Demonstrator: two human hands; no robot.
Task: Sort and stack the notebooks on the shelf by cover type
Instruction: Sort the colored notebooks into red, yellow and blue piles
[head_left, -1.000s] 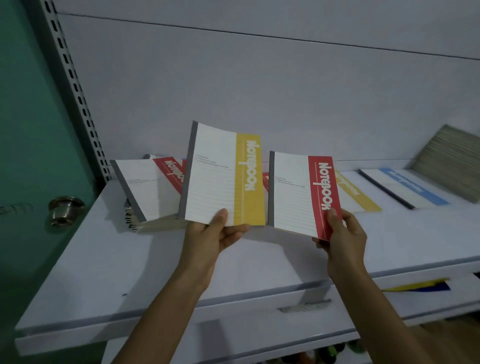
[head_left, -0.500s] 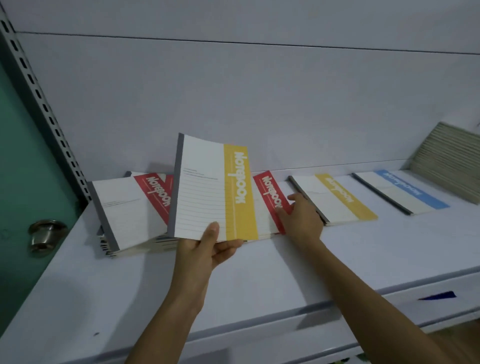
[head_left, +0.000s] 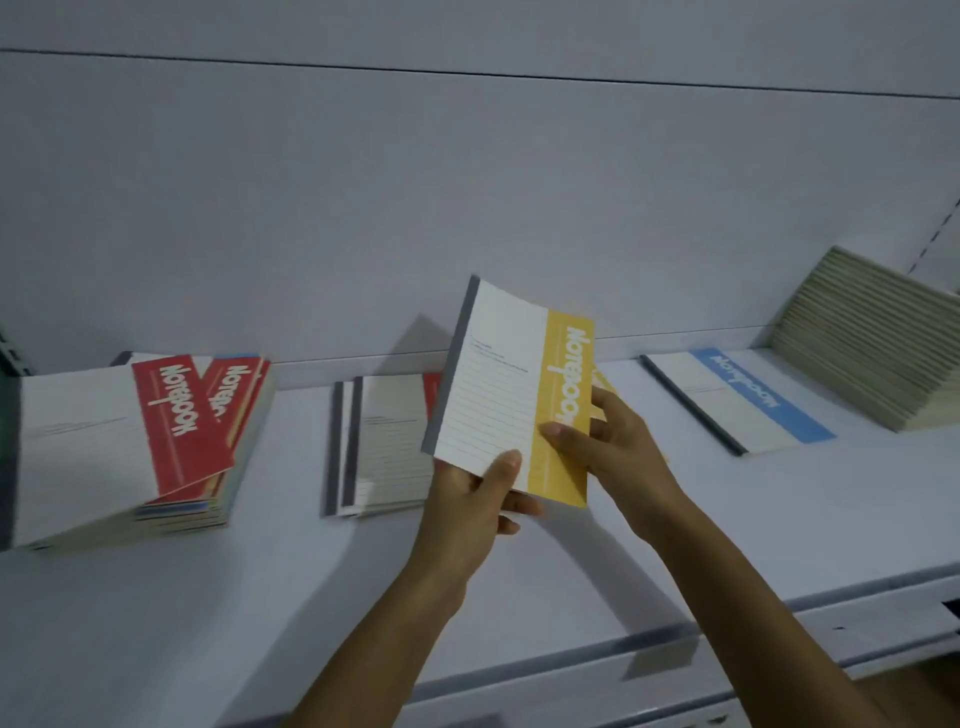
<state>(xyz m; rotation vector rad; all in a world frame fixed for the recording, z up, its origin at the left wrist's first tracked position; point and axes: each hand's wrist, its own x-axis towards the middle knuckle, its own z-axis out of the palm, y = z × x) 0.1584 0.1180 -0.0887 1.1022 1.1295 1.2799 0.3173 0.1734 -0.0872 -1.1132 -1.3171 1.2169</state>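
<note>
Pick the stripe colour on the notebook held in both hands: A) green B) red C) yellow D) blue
C: the notebook gripped by the left hand and the right hand has a yellow band with white "Notebook" lettering down its cover.

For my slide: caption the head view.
Left hand and right hand hold a yellow-banded white notebook above a white shelf.

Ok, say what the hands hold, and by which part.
The yellow-striped notebook: left hand grips its bottom edge, right hand its yellow right edge.
</note>
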